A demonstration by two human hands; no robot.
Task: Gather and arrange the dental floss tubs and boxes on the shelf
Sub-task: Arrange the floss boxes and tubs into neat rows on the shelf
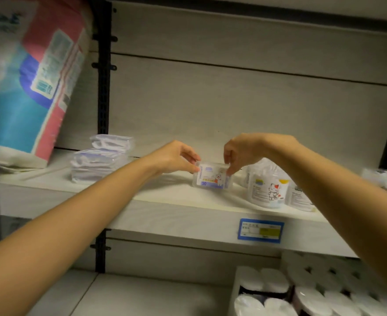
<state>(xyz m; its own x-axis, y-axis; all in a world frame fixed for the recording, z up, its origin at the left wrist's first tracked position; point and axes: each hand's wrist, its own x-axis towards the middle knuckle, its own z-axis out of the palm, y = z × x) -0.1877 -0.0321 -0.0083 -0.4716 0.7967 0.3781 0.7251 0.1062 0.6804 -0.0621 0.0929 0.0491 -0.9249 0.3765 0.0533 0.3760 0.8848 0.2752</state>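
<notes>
You hold the small clear plastic box (213, 179) of floss by its top corners, up and to the left of the blue-framed price tag (260, 231). Your left hand (176, 158) pinches the left corner between thumb and forefinger, and your right hand (245, 151) pinches the right corner the same way. The box stands upright on the white shelf board (165, 201), or just over it; you cannot tell which from here. To do this step well, turn the printed face square to the shelf edge. Then slide the box right until it sits just beside the round white tubs (267, 188) directly above the tag, without knocking them. Let go with both pinches together so it does not tip. On the box label only a "50" at the lower left reads, next to a small cartoon figure. The front tub shows a cartoon cat over lines of print too small to read. The tag has a yellow field, and its writing is blurred.
</notes>
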